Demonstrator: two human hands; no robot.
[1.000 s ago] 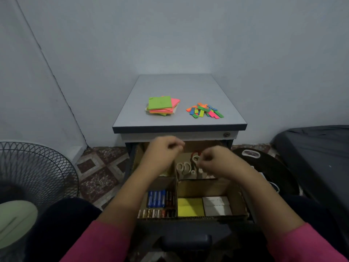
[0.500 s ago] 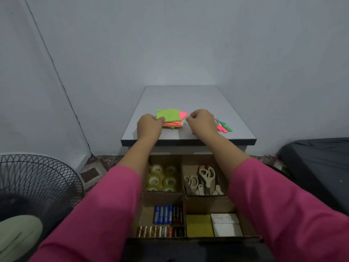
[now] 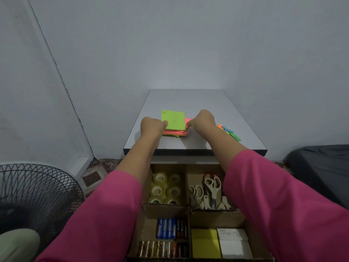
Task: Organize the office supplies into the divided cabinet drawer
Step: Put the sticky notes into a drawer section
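Head: two hands [image 3: 153,127], one note stack [image 3: 174,124]

place: home room | cues: floor fan [image 3: 35,197], tiled floor [image 3: 94,174], small cabinet [image 3: 194,103]

The right hand [image 3: 203,121] hides most of the colored tabs [image 3: 229,132] and the pads' [image 3: 174,122] right edge. Both hands' fingertips are curled out of sight. Sleeves [image 3: 279,205] cover the drawer's [image 3: 149,208] sides. The fan [image 3: 32,195] is cut by the left edge. The white box's [image 3: 233,241] print is too small to read.
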